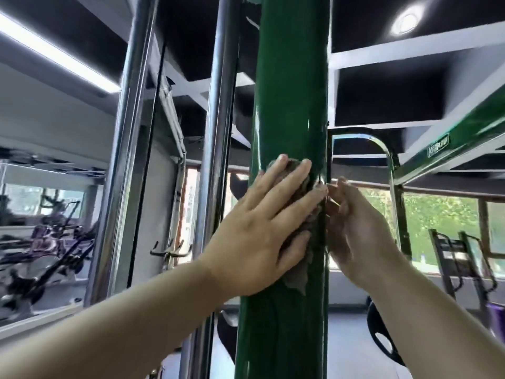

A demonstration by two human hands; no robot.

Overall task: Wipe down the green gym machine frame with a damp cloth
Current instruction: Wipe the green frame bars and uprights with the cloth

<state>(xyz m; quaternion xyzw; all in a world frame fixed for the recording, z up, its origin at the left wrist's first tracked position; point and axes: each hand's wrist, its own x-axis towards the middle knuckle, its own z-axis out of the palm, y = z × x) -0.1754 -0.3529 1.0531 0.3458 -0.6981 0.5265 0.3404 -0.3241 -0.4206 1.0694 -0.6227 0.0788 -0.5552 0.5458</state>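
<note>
Wiping the green post (292,77), the thick upright of the machine frame running top to bottom through the centre of the frame, with the cloth (299,274) pinned against its front face a little below mid-height. Pressing on that cloth with the left hand (259,231), at the end of a forearm crossing the lower left, with fingers straight and spread wide rather than curled, probably so as to be pushing the whole pad of fabric onto the rounded paint and not just one corner. Holding the right hand (355,228) at the post's right edge, just beside the left fingertips, perhaps for steadying or for catching the cloth's far side. Blurred there, with fingers bent toward the back of the post, so not possible to tell whether pinching the cloth, gripping the post or only touching it. Judging this as mid-wipe on one band of the upright, with the lengths above and below likely needing the same. Working on a round, smooth column in glossy dark green enamel, catching bright vertical streaks of light. Handling a brownish-grey cloth, soft and crumpled, poking out above the fingertips and hanging in a ragged point below the palm. Standing just right of the chrome rods (218,105) in the left half, slim and mirror-bright, and below a slanted green beam (464,127) in the upper right, carrying a small label too blurred for reading, with a bent chrome tube (382,149) beside it.
</note>
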